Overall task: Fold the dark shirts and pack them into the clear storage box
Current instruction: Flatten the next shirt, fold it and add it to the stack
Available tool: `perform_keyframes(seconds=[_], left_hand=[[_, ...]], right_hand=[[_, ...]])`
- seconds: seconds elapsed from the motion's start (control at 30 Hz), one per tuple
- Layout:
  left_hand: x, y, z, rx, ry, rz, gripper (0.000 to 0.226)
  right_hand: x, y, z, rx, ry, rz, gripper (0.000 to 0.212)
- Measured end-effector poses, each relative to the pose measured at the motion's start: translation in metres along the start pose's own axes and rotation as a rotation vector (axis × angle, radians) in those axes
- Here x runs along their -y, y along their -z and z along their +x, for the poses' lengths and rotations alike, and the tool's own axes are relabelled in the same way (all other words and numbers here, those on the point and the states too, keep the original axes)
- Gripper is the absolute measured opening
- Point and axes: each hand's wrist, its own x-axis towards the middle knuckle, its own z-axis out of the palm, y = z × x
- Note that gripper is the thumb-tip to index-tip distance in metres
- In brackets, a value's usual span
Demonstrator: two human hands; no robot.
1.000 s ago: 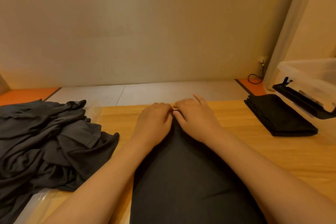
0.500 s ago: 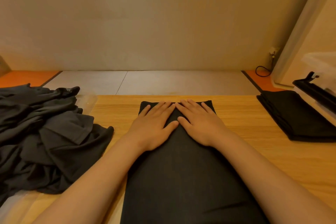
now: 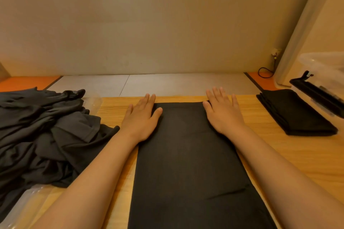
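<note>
Both hands lie flat with straight fingers, gripping nothing: the left hand (image 3: 140, 119) and right hand (image 3: 222, 114) press the far corners of the shirt (image 3: 188, 154) on the table (image 3: 297, 154). Lifted carelessly toward the box (image 3: 323, 65) at far right, its long panel would likely slump open.

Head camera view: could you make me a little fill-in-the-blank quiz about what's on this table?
1. The flat dark shirt lies on a ____ table.
2. The heap of unfolded shirts sits on the person's ____ side.
3. The folded shirts lie next to the clear storage box, on the person's ____ side.
4. The left hand and right hand have ____ fingers, not curled.
Missing words: wooden; left; right; straight.
</note>
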Motion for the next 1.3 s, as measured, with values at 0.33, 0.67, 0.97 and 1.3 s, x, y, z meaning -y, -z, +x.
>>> perform_keyframes(seconds=[0.33,0.67,0.97,1.3], left_hand=[[-0.042,0.023,-0.129,0.208,-0.357,-0.004,0.06],[-0.023,0.014,-0.202,0.243,-0.432,0.058,0.075],[-0.012,0.013,-0.246,0.156,-0.578,0.064,0.061],[0.011,-0.014,-0.267,-0.155,-0.668,0.23,0.06]], right_hand=[[0.031,0.055,-0.151,0.143,0.419,0.111,0.055],[-0.01,0.036,-0.226,0.259,0.286,0.015,0.081],[-0.02,0.037,-0.256,0.164,0.388,-0.02,0.071],[-0.04,0.006,-0.294,-0.153,0.496,-0.075,0.061]])
